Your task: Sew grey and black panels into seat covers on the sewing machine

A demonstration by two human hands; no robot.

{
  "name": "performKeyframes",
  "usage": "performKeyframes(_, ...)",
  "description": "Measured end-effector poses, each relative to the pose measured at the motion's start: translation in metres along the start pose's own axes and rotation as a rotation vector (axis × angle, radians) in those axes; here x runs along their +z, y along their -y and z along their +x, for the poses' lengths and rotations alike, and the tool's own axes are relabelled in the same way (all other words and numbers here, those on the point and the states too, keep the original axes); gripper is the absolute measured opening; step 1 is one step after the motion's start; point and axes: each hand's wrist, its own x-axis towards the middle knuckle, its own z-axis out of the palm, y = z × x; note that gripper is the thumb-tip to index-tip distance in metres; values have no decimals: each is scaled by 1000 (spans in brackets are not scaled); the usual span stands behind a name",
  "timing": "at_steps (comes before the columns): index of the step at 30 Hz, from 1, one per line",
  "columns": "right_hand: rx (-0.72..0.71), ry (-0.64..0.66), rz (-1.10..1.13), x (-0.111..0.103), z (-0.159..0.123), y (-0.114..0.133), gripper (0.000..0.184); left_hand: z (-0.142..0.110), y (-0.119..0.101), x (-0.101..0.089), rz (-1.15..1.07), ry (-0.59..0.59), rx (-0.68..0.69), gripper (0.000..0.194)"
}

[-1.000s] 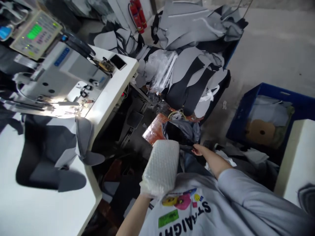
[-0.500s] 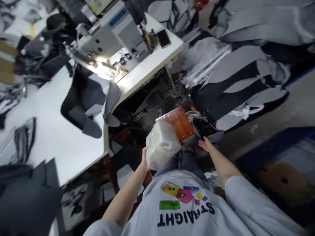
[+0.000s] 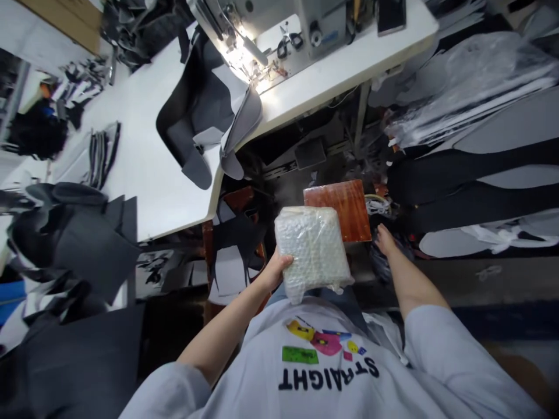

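Observation:
My left hand (image 3: 276,267) grips the left edge of a white bubble-wrapped packet (image 3: 312,249) and holds it in front of my chest. My right hand (image 3: 385,240) reaches down to the right of the packet, beside a reddish-brown wooden stool (image 3: 345,208); it lies low against dark things on the floor and its fingers are hidden. A sewing machine (image 3: 288,23) with its lamp lit stands at the top on a white table (image 3: 144,169). Grey and black fabric pieces (image 3: 205,116) hang from the machine over the table's edge.
Stacks of grey and black cut fabric (image 3: 476,174) and a clear plastic bundle (image 3: 467,87) fill the right side. Dark fabric heaps (image 3: 70,244) lie at the left. A foot pedal (image 3: 310,154) sits under the table. A phone (image 3: 391,14) lies on the table top.
The view has swung left, toward the table. My left hand has turned the packet flat and brought it nearer my chest. My right hand stays low beside the stool.

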Motion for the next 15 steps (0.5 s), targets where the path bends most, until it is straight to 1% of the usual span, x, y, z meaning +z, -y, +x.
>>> performKeyframes(2, 22, 21, 16, 7, -5, 0, 41, -1, 4, -4, -25, -23, -10, 66)
performKeyframes(4, 43, 42, 21, 13, -19, 0, 40, -1, 9, -9, -51, -44, -56, 62)
performKeyframes(7, 85, 54, -13, 17, -54, -6, 37, 0, 19, -17, -81, -111, -229, 54)
performKeyframes(9, 119, 51, -57, 17, -81, -17, 34, 1, 26, -22, -134, -125, -371, 54)
performKeyframes(11, 157, 49, -109, 13, -105, -29, 32, 4, 30, -25, -219, -79, -468, 59)
performKeyframes(12, 177, 46, -137, 10, -115, -34, 31, 7, 31, -27, -262, -45, -495, 61)
performKeyframes(14, 206, 38, -195, 6, -129, -35, 28, 17, 31, -32, -317, 0, -507, 65)
performKeyframes(15, 205, 32, -221, 5, -132, -30, 28, 25, 30, -34, -330, 9, -497, 67)
